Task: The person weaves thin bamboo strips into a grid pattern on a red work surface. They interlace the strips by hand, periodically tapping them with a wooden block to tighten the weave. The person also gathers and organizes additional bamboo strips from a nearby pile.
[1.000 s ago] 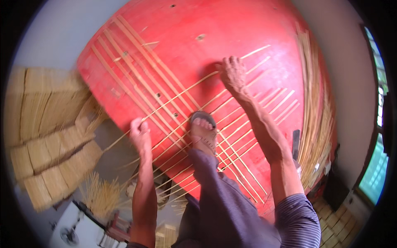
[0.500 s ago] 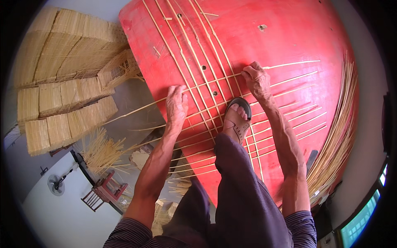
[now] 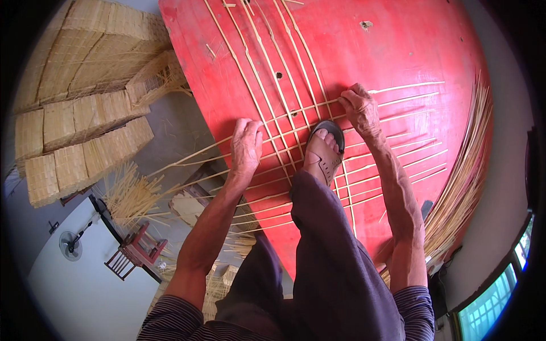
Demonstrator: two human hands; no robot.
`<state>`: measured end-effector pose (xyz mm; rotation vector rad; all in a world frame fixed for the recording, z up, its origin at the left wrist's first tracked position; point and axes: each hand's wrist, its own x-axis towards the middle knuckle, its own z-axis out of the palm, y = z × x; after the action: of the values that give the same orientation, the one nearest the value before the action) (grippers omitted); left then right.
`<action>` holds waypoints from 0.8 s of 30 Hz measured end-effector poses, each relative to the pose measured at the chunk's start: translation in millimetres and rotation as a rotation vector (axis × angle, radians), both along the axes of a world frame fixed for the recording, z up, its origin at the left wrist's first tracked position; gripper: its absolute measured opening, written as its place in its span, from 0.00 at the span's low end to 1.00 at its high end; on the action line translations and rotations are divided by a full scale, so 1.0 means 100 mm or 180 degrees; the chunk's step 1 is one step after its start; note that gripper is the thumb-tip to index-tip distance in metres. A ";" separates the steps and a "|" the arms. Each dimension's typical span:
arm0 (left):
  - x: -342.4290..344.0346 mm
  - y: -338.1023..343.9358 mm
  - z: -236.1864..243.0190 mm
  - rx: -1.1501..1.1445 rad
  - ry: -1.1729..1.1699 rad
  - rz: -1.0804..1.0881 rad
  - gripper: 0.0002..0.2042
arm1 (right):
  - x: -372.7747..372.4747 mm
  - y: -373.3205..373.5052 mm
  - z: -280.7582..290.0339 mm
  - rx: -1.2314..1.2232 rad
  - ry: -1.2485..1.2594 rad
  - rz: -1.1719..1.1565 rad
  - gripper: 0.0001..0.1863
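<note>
My left hand [image 3: 247, 146] is closed on the farthest crosswise bamboo strip [image 3: 296, 111], left of the lengthwise strips [image 3: 263, 85]. At the other side of those strips, my right hand [image 3: 362, 112] pinches the same strip, whose free end runs on to the right. Several more crosswise strips [image 3: 414, 129] lie nearer to me, crossing the lengthwise ones in an open weave. My sandalled foot [image 3: 324, 149] presses on the weave between my hands. Underneath is a large red board [image 3: 398, 51]; exactly how the strips pass over and under is too fine to tell.
A long bundle of thin strips [image 3: 463, 179] lies along the board's right edge. Stacked woven pieces [image 3: 79, 113] stand at the left, with loose strips [image 3: 133, 196] below them. A reddish wooden chair [image 3: 136, 250] and a fan [image 3: 70, 245] are at lower left.
The farthest crosswise strip has come closer to the one beside it, narrowing their gap. Both hands keep hold of it. The whole view has shifted slightly.
</note>
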<state>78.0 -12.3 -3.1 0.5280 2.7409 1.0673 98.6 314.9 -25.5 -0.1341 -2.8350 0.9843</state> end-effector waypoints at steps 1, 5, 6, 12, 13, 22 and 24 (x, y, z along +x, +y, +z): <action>0.01 0.01 -0.01 0.0019 -0.0009 0.0010 0.12 | 0.00 0.01 0.01 0.0043 0.0002 0.0019 0.05; 0.00 0.02 -0.03 -0.0079 0.0060 0.0028 0.12 | 0.01 0.03 0.00 -0.0035 0.0025 0.0081 0.05; 0.00 0.01 -0.03 -0.0089 0.0067 0.0030 0.11 | 0.01 0.02 -0.01 -0.0078 0.0039 0.0078 0.05; 0.01 0.01 -0.03 -0.0080 0.0079 0.0018 0.11 | 0.01 0.05 -0.04 -0.0120 0.0082 0.0169 0.05; 0.01 0.02 -0.03 -0.0089 0.0081 0.0018 0.11 | 0.01 0.05 -0.05 -0.0124 0.0086 0.0171 0.05; 0.03 0.01 -0.04 -0.0147 0.0123 -0.0045 0.10 | 0.01 0.09 -0.04 -0.0030 0.0139 0.0301 0.05; 0.03 0.03 -0.04 -0.0175 0.0114 -0.0053 0.10 | 0.01 0.09 -0.04 0.0004 0.0159 0.0298 0.05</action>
<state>81.2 -9.7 -7.3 0.5661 2.7826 0.9848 99.6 324.3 -29.3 0.0232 -2.8191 0.9895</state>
